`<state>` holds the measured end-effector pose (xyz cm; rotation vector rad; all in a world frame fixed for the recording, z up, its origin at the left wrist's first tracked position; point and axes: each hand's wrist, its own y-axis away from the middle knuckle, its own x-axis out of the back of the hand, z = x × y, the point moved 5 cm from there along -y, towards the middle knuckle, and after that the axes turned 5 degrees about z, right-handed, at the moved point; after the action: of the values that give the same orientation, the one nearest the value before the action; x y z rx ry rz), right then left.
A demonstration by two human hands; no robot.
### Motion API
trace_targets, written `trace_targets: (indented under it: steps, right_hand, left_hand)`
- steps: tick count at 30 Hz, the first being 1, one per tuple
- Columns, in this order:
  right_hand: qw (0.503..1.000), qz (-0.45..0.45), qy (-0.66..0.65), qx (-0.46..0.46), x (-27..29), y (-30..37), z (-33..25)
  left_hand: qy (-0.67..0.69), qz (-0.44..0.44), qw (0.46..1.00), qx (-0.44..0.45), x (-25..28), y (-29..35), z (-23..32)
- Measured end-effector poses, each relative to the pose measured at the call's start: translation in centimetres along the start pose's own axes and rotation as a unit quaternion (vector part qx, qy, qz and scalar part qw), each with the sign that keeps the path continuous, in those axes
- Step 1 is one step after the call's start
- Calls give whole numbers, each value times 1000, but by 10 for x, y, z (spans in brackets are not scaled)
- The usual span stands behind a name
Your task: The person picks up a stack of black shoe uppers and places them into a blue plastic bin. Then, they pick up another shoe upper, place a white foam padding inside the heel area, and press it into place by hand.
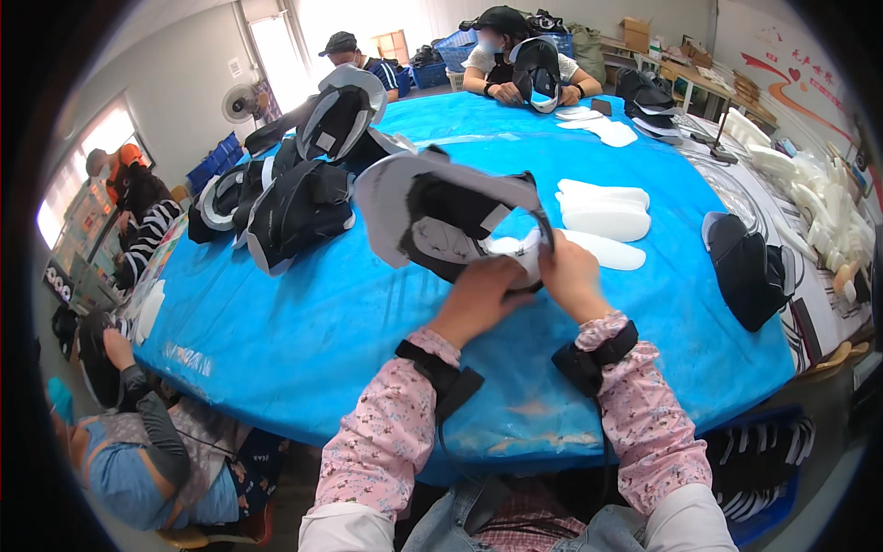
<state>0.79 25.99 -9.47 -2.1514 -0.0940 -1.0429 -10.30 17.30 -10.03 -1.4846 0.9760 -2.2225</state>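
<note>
Both my hands are at a black fabric piece (455, 207) with a wide, pale grey curved rim and a white patch inside. It looks shoe-like, but its exact kind is unclear. My left hand (483, 296) is closed on its near lower edge, the fingers partly hidden. Beside it, my right hand (572, 276) pinches the right-hand edge, where white lining shows. The piece is tilted above the blue-covered table (386, 368). Just beyond my right hand lie flat white insole-shaped pieces (602, 221). Black bands circle both my wrists over flowered sleeves.
Similar black pieces are heaped at left (299, 207); another black piece (747, 271) lies at right. Across the table, a person (506, 83) handles a similar piece. A co-worker (156, 451) sits close at lower left. A blue crate (763, 497) stands at lower right.
</note>
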Motion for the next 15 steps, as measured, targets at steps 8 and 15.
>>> trace_targets:
  steps: [8,15]
  right_hand:
    - [884,-174,-336,-274,43,-14,23]
    - [921,171,-165,308,98,-2,-55]
  left_hand:
    - [-37,54,994,-90,45,-17,40]
    - [85,52,995,-29,61,-22,46]
